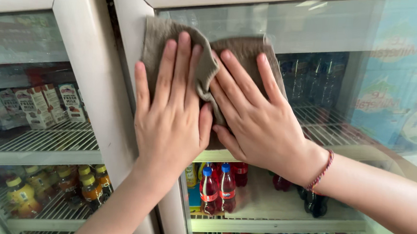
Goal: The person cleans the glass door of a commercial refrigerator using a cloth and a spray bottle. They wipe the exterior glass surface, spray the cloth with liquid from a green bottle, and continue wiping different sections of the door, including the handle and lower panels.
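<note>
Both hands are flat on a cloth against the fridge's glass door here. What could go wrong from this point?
1. The brown cloth is bunched between the left hand and right hand, so parts of the glass door may be missed or streaked.
2. Both palms lean on the glass; hard pressure could strain the pane.
3. The cloth overlaps the white door frame, so dirt from the edge might smear onto the glass.

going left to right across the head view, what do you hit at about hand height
milk cartons on the left fridge shelf → white door frame → left hand flat on the brown cloth → right hand, also on the cloth → braided wristband → wire shelf behind the glass
</note>
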